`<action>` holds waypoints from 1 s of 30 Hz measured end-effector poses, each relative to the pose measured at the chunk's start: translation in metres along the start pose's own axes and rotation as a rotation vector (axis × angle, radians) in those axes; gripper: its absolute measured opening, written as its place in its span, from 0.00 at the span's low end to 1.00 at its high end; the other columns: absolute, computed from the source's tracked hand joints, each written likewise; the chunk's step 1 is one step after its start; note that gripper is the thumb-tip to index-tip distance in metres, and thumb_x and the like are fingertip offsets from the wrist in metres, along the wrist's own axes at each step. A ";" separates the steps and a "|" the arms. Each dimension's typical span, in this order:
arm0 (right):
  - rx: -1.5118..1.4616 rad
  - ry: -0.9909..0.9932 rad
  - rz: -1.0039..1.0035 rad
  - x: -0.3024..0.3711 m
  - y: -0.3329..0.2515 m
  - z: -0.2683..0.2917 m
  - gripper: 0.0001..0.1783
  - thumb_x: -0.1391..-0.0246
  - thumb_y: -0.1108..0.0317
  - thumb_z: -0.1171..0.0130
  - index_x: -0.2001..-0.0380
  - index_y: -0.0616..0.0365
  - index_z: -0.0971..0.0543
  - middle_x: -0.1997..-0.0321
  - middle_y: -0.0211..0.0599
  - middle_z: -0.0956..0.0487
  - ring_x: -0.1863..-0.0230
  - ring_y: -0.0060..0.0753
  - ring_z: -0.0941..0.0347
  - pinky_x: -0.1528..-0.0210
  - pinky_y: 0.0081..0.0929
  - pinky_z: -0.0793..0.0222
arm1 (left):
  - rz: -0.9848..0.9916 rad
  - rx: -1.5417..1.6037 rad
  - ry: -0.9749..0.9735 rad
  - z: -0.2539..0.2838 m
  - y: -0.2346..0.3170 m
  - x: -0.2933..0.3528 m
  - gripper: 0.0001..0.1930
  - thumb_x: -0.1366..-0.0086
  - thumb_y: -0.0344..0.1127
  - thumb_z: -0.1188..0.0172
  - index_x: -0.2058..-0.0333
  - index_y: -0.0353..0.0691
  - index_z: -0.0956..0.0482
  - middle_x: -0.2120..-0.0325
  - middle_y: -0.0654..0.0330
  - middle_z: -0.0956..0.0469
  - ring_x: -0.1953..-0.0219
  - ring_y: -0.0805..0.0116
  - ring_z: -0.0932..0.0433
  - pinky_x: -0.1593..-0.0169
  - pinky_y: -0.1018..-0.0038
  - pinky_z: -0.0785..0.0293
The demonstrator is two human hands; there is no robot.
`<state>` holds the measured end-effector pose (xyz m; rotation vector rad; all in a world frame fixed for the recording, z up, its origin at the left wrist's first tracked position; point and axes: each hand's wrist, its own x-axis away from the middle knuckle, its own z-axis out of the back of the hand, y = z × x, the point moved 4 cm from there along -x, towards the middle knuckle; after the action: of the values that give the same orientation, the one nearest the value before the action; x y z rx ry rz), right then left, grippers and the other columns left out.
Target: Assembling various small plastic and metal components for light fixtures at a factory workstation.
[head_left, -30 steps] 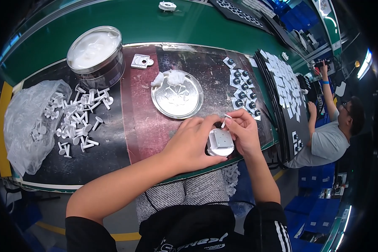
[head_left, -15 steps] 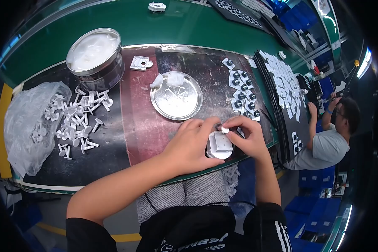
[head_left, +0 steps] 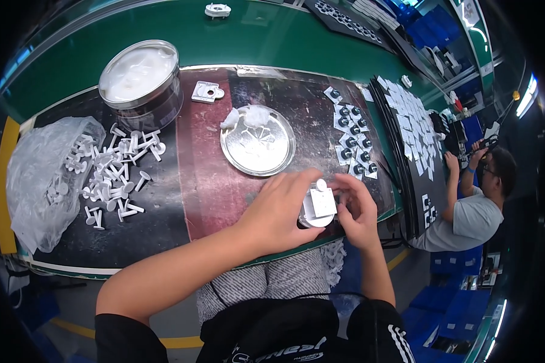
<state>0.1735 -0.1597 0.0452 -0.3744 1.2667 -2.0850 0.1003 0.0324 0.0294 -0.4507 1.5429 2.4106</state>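
My left hand (head_left: 278, 209) is closed round a white plastic housing (head_left: 315, 221) at the table's front edge, fingers along its far side and thumb at the near side. A flat square face shows on the housing, and the round head of a white pin (head_left: 321, 184) sits at its far end. Close to the right side of the housing is my right hand (head_left: 360, 212), thumb and curled forefinger apart, with nothing clearly held. Beyond my hands stands a round metal lid (head_left: 257, 158) with white wads (head_left: 257, 115) on its rim.
Loose white pins (head_left: 112, 175) lie beside a clear plastic bag (head_left: 42, 187) at left, below a metal tin (head_left: 142, 112). A white plate part (head_left: 207, 92) lies behind the lid. Black-knobbed white pieces (head_left: 352, 139) and stacked dark boards (head_left: 399, 175) are at right, near a co-worker (head_left: 472, 206).
My right thumb and forefinger have come off the white pin and moved right. The pin's head now rests at the housing's far end, which my left hand still holds.
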 end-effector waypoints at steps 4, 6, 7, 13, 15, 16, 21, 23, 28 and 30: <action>-0.251 0.124 0.067 0.015 0.013 -0.010 0.31 0.38 0.79 0.48 0.32 0.68 0.34 0.40 0.46 0.23 0.46 0.31 0.23 0.46 0.26 0.29 | -0.107 0.083 0.082 0.001 0.004 0.002 0.44 0.50 0.32 0.23 0.35 0.42 0.35 0.48 0.48 0.30 0.45 0.44 0.26 0.41 0.55 0.28; -0.267 0.126 0.117 0.019 0.010 -0.012 0.31 0.38 0.76 0.46 0.32 0.71 0.34 0.39 0.48 0.23 0.44 0.33 0.23 0.41 0.30 0.28 | -0.180 0.080 0.110 0.001 0.007 0.004 0.46 0.54 0.28 0.22 0.35 0.41 0.33 0.45 0.49 0.29 0.44 0.45 0.26 0.40 0.58 0.27; -0.281 0.117 0.121 0.018 0.011 -0.012 0.32 0.38 0.74 0.45 0.32 0.73 0.35 0.39 0.50 0.23 0.41 0.36 0.23 0.38 0.32 0.28 | -0.178 0.080 0.113 0.001 0.006 0.004 0.46 0.54 0.28 0.22 0.35 0.41 0.33 0.45 0.49 0.29 0.44 0.45 0.26 0.40 0.58 0.27; -0.127 -0.040 0.159 0.018 0.016 -0.009 0.35 0.45 0.78 0.46 0.32 0.75 0.35 0.35 0.54 0.23 0.34 0.40 0.25 0.29 0.35 0.37 | -0.394 0.030 0.153 0.004 0.017 0.005 0.43 0.52 0.24 0.26 0.35 0.41 0.32 0.45 0.49 0.31 0.46 0.44 0.27 0.43 0.57 0.27; -0.138 -0.019 0.137 0.016 0.013 -0.010 0.36 0.46 0.79 0.46 0.33 0.75 0.34 0.36 0.54 0.22 0.35 0.40 0.24 0.29 0.35 0.36 | -0.370 0.037 0.129 0.006 0.017 0.005 0.44 0.52 0.25 0.25 0.34 0.41 0.32 0.45 0.50 0.30 0.45 0.44 0.28 0.43 0.56 0.27; -0.178 0.009 0.141 0.015 0.013 -0.010 0.36 0.47 0.79 0.46 0.33 0.75 0.34 0.36 0.54 0.21 0.35 0.40 0.23 0.30 0.34 0.35 | -0.331 0.061 0.122 0.009 0.016 0.004 0.44 0.53 0.26 0.25 0.35 0.41 0.32 0.45 0.50 0.30 0.45 0.44 0.27 0.43 0.57 0.27; -0.158 -0.022 0.145 0.015 0.018 -0.008 0.41 0.51 0.74 0.35 0.32 0.75 0.34 0.38 0.54 0.23 0.38 0.40 0.23 0.32 0.34 0.34 | -0.264 0.113 0.147 0.009 0.012 -0.001 0.45 0.54 0.29 0.22 0.35 0.41 0.32 0.44 0.50 0.28 0.45 0.45 0.26 0.41 0.57 0.26; -0.148 -0.011 0.185 0.013 0.015 -0.005 0.42 0.51 0.73 0.33 0.32 0.75 0.34 0.38 0.53 0.24 0.37 0.41 0.25 0.32 0.34 0.33 | -0.207 0.133 0.154 0.008 0.010 -0.001 0.47 0.55 0.31 0.18 0.36 0.39 0.32 0.43 0.48 0.26 0.41 0.47 0.24 0.38 0.61 0.26; -0.247 0.055 0.211 0.013 0.022 0.000 0.50 0.57 0.64 0.20 0.33 0.73 0.32 0.36 0.50 0.29 0.36 0.42 0.28 0.34 0.36 0.31 | -0.062 0.231 0.050 0.004 0.006 -0.003 0.48 0.53 0.37 0.15 0.35 0.39 0.33 0.42 0.48 0.25 0.39 0.51 0.22 0.36 0.62 0.25; -0.222 0.084 0.167 0.016 0.025 -0.002 0.52 0.61 0.61 0.17 0.34 0.73 0.30 0.36 0.49 0.28 0.35 0.41 0.29 0.33 0.36 0.32 | -0.023 0.376 -0.014 -0.002 0.001 -0.003 0.50 0.52 0.38 0.15 0.34 0.38 0.36 0.42 0.49 0.25 0.37 0.55 0.24 0.33 0.62 0.26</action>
<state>0.1703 -0.1764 0.0211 -0.2707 1.5317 -1.8425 0.1027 0.0305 0.0308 -0.3689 1.9151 2.0328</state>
